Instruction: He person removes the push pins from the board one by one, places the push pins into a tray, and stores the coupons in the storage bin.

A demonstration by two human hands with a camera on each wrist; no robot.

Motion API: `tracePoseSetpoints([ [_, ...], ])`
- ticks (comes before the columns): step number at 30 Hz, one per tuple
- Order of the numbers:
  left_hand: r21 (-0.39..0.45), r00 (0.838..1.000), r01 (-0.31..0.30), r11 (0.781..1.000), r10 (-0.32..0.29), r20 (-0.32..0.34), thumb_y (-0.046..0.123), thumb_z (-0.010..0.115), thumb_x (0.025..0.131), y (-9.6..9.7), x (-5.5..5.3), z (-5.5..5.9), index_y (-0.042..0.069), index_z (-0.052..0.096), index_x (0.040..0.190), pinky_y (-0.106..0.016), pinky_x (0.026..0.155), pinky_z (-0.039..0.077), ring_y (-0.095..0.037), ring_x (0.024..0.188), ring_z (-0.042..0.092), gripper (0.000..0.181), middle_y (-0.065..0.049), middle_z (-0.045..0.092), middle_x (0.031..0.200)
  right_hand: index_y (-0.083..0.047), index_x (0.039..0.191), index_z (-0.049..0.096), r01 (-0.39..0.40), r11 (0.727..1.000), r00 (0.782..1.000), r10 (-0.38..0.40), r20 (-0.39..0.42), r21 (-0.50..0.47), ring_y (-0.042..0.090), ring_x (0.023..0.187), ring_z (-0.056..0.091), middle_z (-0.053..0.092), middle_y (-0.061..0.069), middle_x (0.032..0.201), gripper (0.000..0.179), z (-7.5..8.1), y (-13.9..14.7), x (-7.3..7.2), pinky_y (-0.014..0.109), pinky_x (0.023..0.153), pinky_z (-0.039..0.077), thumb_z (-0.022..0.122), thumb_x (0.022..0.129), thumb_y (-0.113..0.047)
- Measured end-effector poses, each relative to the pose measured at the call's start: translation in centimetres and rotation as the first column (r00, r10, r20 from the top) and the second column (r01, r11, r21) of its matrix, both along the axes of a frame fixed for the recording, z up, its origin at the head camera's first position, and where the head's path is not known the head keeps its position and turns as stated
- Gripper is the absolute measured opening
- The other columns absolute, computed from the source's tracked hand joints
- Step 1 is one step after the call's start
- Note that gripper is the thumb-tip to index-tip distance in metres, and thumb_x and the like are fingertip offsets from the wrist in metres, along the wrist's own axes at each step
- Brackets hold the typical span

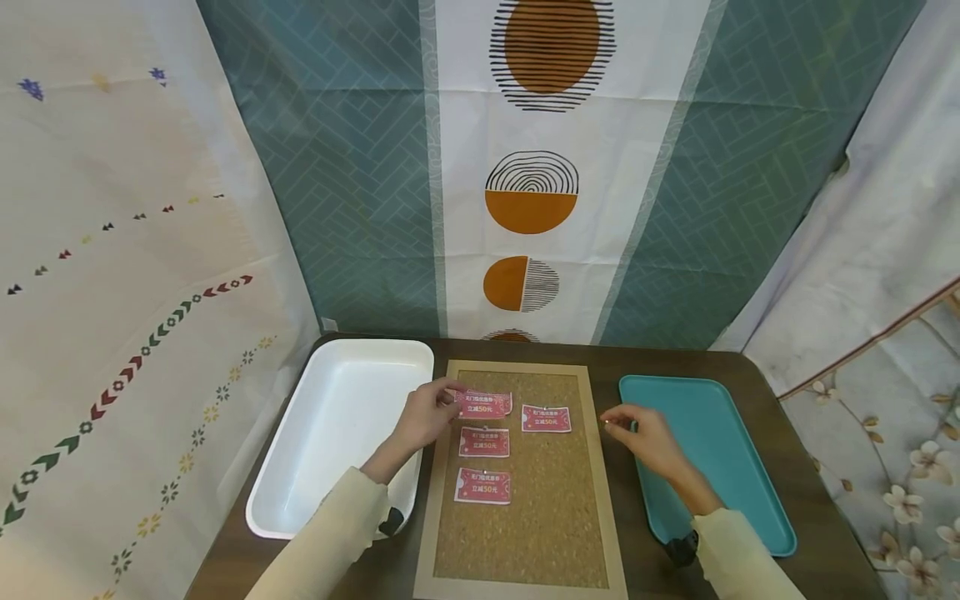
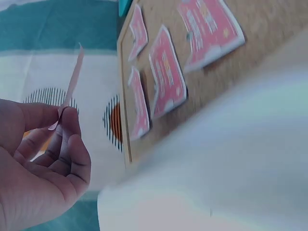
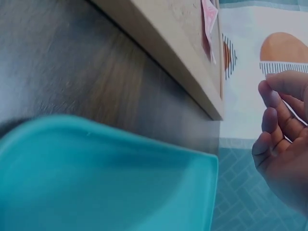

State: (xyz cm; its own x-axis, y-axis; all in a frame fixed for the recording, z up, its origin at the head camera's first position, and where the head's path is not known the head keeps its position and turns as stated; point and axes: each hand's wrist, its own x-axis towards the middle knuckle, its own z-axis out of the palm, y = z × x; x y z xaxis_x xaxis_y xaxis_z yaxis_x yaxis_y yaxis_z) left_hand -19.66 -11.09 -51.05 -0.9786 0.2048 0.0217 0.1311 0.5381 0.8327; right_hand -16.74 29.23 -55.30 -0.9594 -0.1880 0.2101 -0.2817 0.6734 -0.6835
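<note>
My left hand pinches a pink paper coupon by its left edge, over the upper left of a framed cork board. In the left wrist view the held coupon shows edge-on between thumb and fingertips. Two more coupons hang below it on the board, a lower coupon and a middle coupon; another coupon is to the right. Small pins show at their top edges. My right hand, beside the board's right frame, pinches a tiny pale pushpin, mostly hidden by the fingertips.
A white basin stands left of the board, under my left forearm. On the right lies a teal tray, partly beneath my right hand and wrist. Both rest on a dark wooden table, with a patterned curtain behind its far edge.
</note>
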Motion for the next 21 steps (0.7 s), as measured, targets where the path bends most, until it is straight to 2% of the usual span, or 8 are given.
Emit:
tracePoseSetpoints([
  [4, -0.006, 1.000, -0.030, 1.000, 0.030, -0.005, 0.004, 0.069, 0.099, -2.0, -0.8, 0.1, 0.003, 0.070, 0.128, -0.035, 0.067, 0.061, -0.034, 0.084, 0.074, 0.029, -0.011, 0.071, 0.095, -0.005, 0.106, 0.079, 0.023, 1.000, 0.999, -0.023, 0.023, 0.020, 0.008, 0.077, 0.055, 0.069, -0.004, 0.087, 0.014, -0.2, 0.6, 0.3, 0.029, 0.064, 0.047, 0.078, 0.093, -0.004],
  [11, -0.079, 0.995, -0.100, 0.992, 0.101, 0.018, 0.006, 0.066, 0.101, -5.7, -1.9, 0.5, 0.004, 0.068, 0.133, -0.032, 0.069, 0.058, -0.021, 0.079, 0.070, 0.031, -0.016, 0.073, 0.104, -0.006, 0.102, 0.080, 0.045, 0.998, 0.998, -0.046, 0.036, 0.033, 0.009, 0.079, 0.058, 0.075, -0.002, 0.090, 0.013, -0.8, 1.8, 0.6, 0.029, 0.065, 0.048, 0.081, 0.090, -0.003],
  [15, -0.106, 0.993, -0.110, 0.988, 0.113, 0.026, 0.006, 0.065, 0.103, -7.1, -2.4, 0.5, 0.003, 0.066, 0.134, -0.030, 0.068, 0.057, -0.020, 0.078, 0.070, 0.032, -0.018, 0.073, 0.106, -0.006, 0.104, 0.080, 0.064, 0.998, 0.997, -0.065, 0.047, 0.030, 0.011, 0.081, 0.059, 0.075, -0.001, 0.093, 0.012, -1.0, 2.8, 0.8, 0.030, 0.065, 0.048, 0.080, 0.092, -0.004],
  [21, -0.126, 0.989, -0.136, 0.983, 0.142, 0.037, 0.006, 0.064, 0.103, -8.7, -3.0, 0.0, 0.002, 0.065, 0.135, -0.030, 0.067, 0.055, -0.022, 0.079, 0.071, 0.032, -0.018, 0.072, 0.104, -0.008, 0.104, 0.080, 0.098, 0.994, 0.995, -0.099, 0.029, 0.057, 0.011, 0.082, 0.059, 0.073, 0.000, 0.093, 0.011, -1.3, 4.4, 1.1, 0.030, 0.065, 0.048, 0.080, 0.093, -0.007],
])
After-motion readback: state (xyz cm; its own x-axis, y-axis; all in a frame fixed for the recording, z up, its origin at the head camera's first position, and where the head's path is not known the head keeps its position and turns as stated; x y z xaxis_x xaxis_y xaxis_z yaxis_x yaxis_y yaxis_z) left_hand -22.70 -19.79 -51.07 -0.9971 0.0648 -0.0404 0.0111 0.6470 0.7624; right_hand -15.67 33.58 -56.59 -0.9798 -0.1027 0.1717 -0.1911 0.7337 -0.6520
